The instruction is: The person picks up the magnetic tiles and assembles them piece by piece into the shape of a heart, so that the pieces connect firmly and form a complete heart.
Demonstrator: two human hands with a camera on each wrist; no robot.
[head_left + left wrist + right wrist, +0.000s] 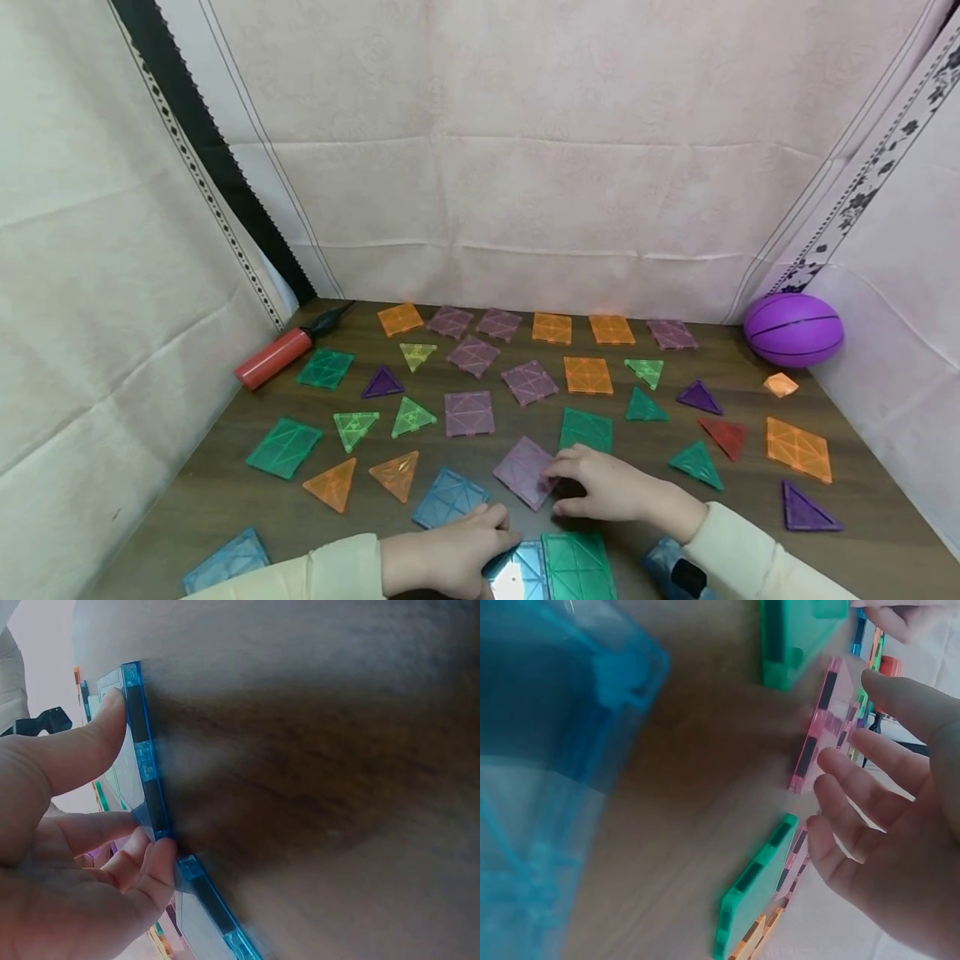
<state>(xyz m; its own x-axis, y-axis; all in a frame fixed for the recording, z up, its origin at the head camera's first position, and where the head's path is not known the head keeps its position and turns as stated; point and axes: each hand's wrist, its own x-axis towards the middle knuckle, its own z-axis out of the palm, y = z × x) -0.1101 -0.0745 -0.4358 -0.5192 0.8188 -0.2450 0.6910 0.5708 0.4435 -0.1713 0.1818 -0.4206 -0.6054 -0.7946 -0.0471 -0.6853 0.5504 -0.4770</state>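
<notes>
My left hand [461, 554] is at the front middle and holds a blue square tile [528, 573] by its edges. In the left wrist view, the thumb lies on one side of that blue tile [142, 757] and the fingertips are at its far corner. A large green square tile [577, 567] lies right beside it. My right hand [603, 483] hovers over the table with its fingers loosely bent. Its fingertips overlap the right corner of a pale purple square tile [521, 472], which looks pink [817, 739] in the right wrist view.
Another blue tile [448, 497] lies beyond the left hand, and a green one [587, 429] beyond the right. Several coloured squares and triangles spread over the wooden table. A red pump [276, 358] lies back left; a purple ball [793, 330] sits back right. A blue tile [663, 567] is under the right forearm.
</notes>
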